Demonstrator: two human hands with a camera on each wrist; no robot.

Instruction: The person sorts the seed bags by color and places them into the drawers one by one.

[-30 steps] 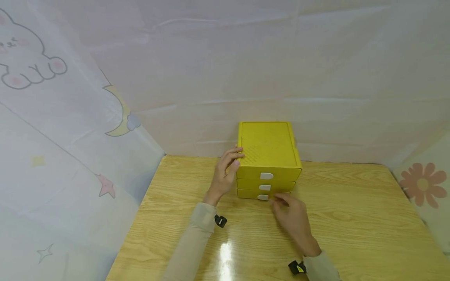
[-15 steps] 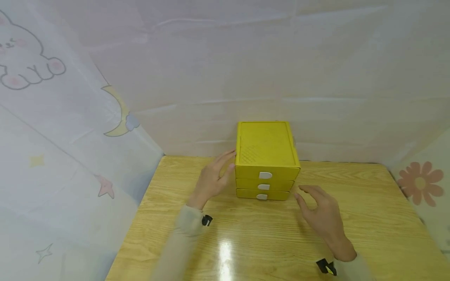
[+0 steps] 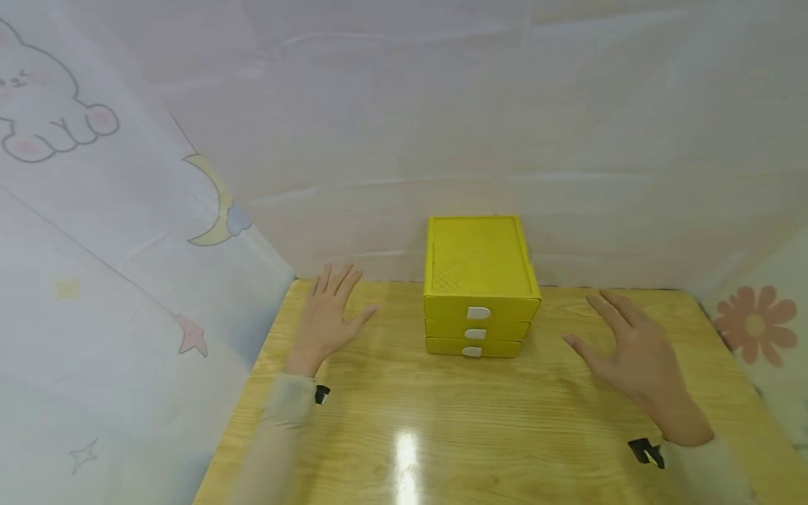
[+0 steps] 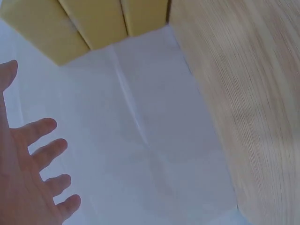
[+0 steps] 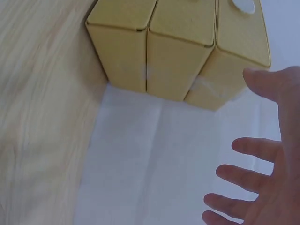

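Note:
A yellow box of three stacked drawers stands at the back of the table, each drawer front bearing a white tab handle. All three drawers look pushed in. To its left, apart from it, my left hand spreads its fingers with nothing in them. My right hand hovers to the right of the box, thumb held away from straight fingers, also holding nothing. Both wrist views show the spread fingers beside the drawer unit's sides.
The wooden table reaches back to a pale cloth wall. Another cloth with a bear, moon and star prints hangs at the left. A flower print shows at the right.
My left hand has left the box's left side and moved left, its fingers spreading. My right hand has drawn away from the bottom drawer to the right. The box stays put.

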